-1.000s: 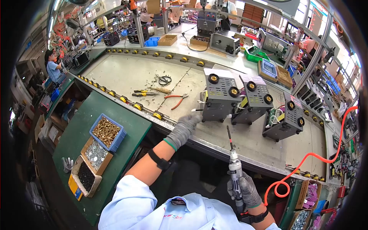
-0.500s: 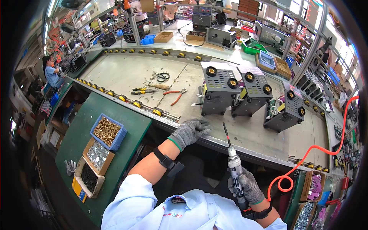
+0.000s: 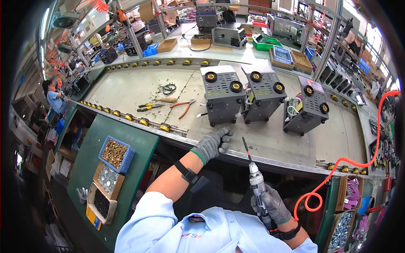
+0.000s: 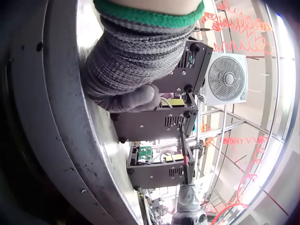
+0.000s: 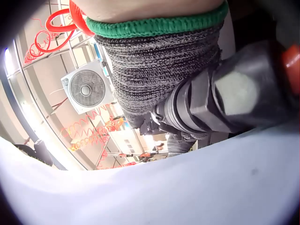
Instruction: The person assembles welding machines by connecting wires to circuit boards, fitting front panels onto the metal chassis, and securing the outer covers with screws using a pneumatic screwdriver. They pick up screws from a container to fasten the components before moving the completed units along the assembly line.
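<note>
My left hand (image 3: 214, 143), in a grey knitted glove, is at the bench's front edge with its fingers loosely bent and no object visible in them. My right hand (image 3: 274, 205), gloved too, grips an air screwdriver (image 3: 256, 180) whose long bit points up toward the bench. Just beyond the left hand stands a dark grey machine case (image 3: 224, 110) with two round brass-centred sockets. Beside it are a second case (image 3: 265, 103) and, farther right, a third case (image 3: 306, 119), wires showing at their open sides. In the left wrist view the bit (image 4: 183, 157) overlaps the cases.
Red-handled pliers (image 3: 182, 109) and yellow-handled cutters (image 3: 150, 106) lie on the bench left of the cases. A blue bin of brass fittings (image 3: 114, 153) stands on the green side table (image 3: 145, 139). An orange air hose (image 3: 337, 163) loops at right.
The left hand has drawn back from the nearest case to the bench edge, its fingers bending more. The right hand keeps its grip on the screwdriver. The head view has shifted.
</note>
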### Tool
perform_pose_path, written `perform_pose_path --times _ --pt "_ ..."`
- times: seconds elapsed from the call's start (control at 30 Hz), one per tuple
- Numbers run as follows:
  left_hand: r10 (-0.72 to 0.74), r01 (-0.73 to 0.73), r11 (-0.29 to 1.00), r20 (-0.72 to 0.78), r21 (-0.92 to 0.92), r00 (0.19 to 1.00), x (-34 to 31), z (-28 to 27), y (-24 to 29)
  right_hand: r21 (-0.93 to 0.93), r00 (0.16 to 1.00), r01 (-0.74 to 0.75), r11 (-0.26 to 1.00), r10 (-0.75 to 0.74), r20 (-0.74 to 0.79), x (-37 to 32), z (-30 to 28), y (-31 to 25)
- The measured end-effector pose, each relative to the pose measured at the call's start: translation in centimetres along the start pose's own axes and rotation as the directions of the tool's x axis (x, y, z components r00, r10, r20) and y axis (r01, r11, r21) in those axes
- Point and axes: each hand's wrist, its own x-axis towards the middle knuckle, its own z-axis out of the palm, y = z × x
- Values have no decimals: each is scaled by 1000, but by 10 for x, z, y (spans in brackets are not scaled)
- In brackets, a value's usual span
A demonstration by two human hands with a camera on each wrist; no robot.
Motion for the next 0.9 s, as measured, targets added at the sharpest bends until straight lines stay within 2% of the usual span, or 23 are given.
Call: perform_pose_path --times 0.03,0.2,0.27,0.3,0.37,0.5,0.7,0.9 --pt "-7 8 1000 51 -4 999 3 -4 1 9 1000 -1 1000 1 -4 1 -2 0" --pt "-63 70 992 70 -102 996 3 -15 8 -46 1000 -4 999 5 5 6 -8 5" --pt "-11 23 996 137 -86 990 -2 -16 10 -31 1000 -10 999 10 4 8 -8 8" --pt "-13 25 996 134 -88 991 -3 -18 10 -21 1000 -11 1000 11 3 9 -8 8" --pt "68 -63 997 141 -40 988 -6 -19 8 -37 1000 -17 999 18 9 12 -6 5" --pt "105 -94 992 127 -90 986 -16 -15 4 -74 998 -21 997 24 51 19 -1 -2" --pt "120 -84 985 245 -153 962 -29 -24 1 -150 995 -28 988 43 94 27 9 -15" --pt "119 -127 991 194 31 974 -48 -18 7 -138 996 -9 990 21 85 22 13 -15"
